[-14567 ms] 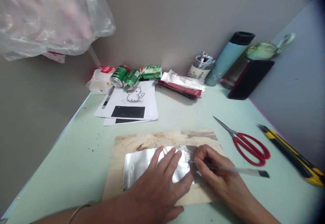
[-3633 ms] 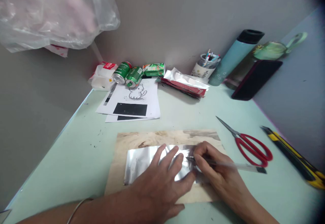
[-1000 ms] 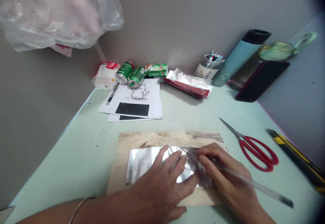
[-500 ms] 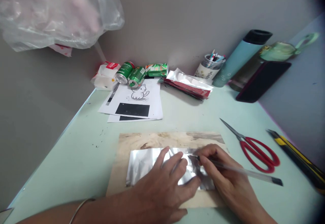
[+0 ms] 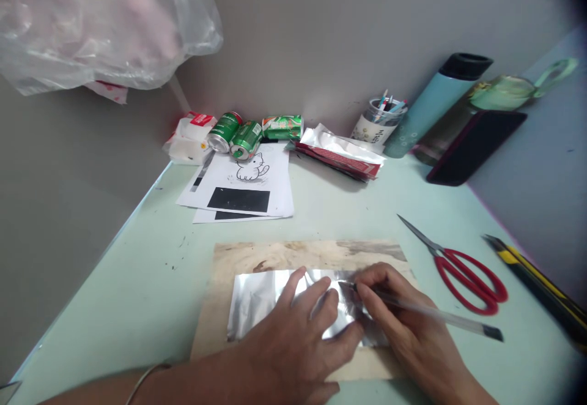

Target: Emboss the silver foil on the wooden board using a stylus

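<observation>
A shiny silver metal sheet (image 5: pixel 254 301) lies flat on a wooden board (image 5: pixel 224 258) at the table's near side. My left hand (image 5: pixel 300 331) rests on the sheet with fingers spread, pressing against it. In my right hand (image 5: pixel 403 319) is a clear pen (image 5: pixel 440 314) with a dark end cap, gripped between thumb and fingers. Its tip meets the sheet just right of my left fingertips. Part of the sheet is hidden beneath both hands.
Red-handled scissors (image 5: pixel 468 276) and a black-yellow utility knife (image 5: pixel 536 282) lie at right. Behind are printed papers (image 5: pixel 247 200), green cans (image 5: pixel 246 140), a foil packet (image 5: pixel 339 154), a pen jar (image 5: pixel 378 120), a blue bottle (image 5: pixel 435 105) and a phone (image 5: pixel 477 148). A plastic bag (image 5: pixel 110 26) hangs upper left.
The pen's rear end has swung slightly left and down, and its tip has shifted a little left on the sheet. My left hand stays in nearly the same place.
</observation>
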`<state>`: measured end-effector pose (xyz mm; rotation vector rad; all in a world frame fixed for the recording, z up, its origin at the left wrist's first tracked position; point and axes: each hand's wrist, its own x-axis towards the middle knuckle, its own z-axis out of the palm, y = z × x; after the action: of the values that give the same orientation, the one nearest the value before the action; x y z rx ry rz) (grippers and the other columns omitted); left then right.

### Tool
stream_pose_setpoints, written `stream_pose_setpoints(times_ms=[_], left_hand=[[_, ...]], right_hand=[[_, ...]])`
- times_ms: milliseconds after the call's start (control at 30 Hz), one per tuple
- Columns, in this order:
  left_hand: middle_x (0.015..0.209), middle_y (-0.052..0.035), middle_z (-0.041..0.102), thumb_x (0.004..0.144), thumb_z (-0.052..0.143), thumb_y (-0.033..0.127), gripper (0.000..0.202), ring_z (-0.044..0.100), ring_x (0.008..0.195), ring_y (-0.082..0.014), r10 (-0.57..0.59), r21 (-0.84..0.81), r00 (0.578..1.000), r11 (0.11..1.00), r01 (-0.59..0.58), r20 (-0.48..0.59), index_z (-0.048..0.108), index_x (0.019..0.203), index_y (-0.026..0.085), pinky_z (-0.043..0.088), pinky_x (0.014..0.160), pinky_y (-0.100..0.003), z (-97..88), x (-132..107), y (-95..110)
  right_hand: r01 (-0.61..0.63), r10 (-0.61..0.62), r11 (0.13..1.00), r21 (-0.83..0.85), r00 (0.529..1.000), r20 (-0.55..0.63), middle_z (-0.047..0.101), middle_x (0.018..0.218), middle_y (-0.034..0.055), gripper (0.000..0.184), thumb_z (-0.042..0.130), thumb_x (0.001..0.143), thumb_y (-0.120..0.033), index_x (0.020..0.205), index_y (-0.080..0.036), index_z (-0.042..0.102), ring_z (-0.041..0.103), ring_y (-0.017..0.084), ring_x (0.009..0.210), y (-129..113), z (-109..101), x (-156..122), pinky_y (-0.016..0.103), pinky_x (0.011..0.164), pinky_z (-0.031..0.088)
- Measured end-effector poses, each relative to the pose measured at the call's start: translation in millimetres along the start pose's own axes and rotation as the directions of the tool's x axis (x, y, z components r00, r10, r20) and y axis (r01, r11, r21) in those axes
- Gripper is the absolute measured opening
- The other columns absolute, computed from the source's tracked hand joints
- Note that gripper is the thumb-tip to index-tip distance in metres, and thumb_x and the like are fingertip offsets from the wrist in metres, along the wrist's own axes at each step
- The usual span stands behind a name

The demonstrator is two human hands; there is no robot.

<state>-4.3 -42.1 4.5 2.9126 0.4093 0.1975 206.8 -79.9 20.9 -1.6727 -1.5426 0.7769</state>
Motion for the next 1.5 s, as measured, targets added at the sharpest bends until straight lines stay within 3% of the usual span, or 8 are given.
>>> stream_pose_setpoints(times_ms=[967, 1500], left_hand=[[0.144, -0.0231, 0.05, 0.092, 0.068, 0.049, 0.074, 0.039, 0.14, -0.0415, -0.003, -0.005, 0.999, 1.0, 0.002, -0.034, 0.039, 0.15, 0.014, 0.03, 0.112, -0.068, 0.0, -1.1, 0.7], [0.147, -0.0216, 0.049, 0.093, 0.068, 0.051, 0.076, 0.04, 0.14, -0.04, -0.008, -0.001, 1.0, 1.0, 0.008, 0.005, 0.036, 0.151, 0.015, 0.032, 0.112, -0.067, -7.2, 0.1, 1.5]], right_hand=[[0.026, -0.026, 1.0, -0.006, 0.999, 0.023, 0.055, 0.071, -0.0024, 0.021, 0.05, 0.099, -0.028, 0.078, -0.024, 0.052, 0.052, 0.014, 0.061, 4.6, 1.5, -2.1, 0.027, 0.053, 0.045], [0.058, -0.058, 0.998, -0.011, 0.998, 0.039, 0.055, 0.071, -0.0028, 0.021, 0.051, 0.098, -0.026, 0.077, -0.024, 0.052, 0.052, 0.014, 0.062, 3.3, 0.4, -2.0, 0.026, 0.055, 0.044]])
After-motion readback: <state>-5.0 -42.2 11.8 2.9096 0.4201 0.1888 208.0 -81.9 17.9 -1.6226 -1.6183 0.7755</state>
